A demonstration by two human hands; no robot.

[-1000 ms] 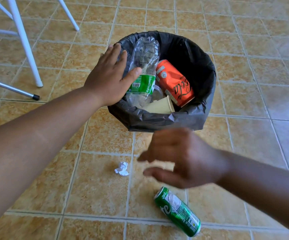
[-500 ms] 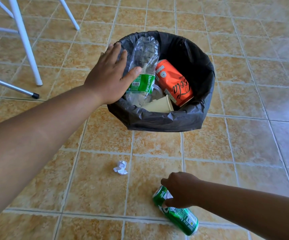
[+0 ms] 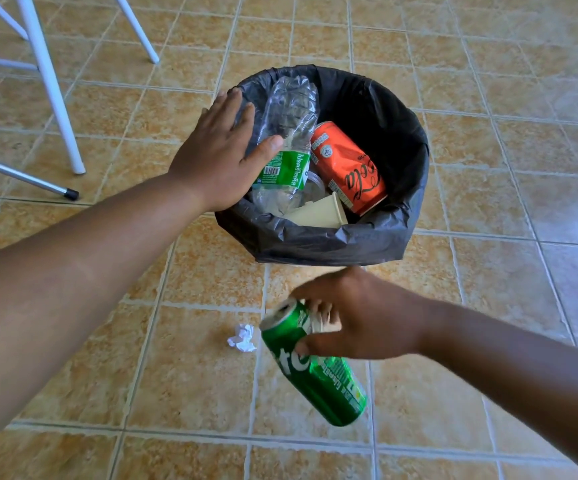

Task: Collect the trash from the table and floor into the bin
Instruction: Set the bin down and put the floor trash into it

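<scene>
A round bin (image 3: 405, 188) lined with a black bag stands on the tiled floor. Inside lie a crushed clear plastic bottle (image 3: 289, 133) with a green label, an orange soda can (image 3: 348, 168) and a beige paper cup (image 3: 322, 213). My left hand (image 3: 216, 154) rests flat on the bin's left rim, fingers spread, thumb against the bottle. My right hand (image 3: 360, 315) grips a green soda can (image 3: 315, 365) near its top, lifted off the floor and tilted, just in front of the bin. A small crumpled white paper (image 3: 242, 338) lies on the floor left of the can.
White metal table or chair legs (image 3: 50, 84) stand at the upper left, with a thin grey leg ending in a black foot (image 3: 72, 194). Tan floor tiles stretch around the bin to the right and front.
My right hand dropped to the green can on the floor, closed on it and has raised it toward the bin. My left hand has stayed on the bin's rim.
</scene>
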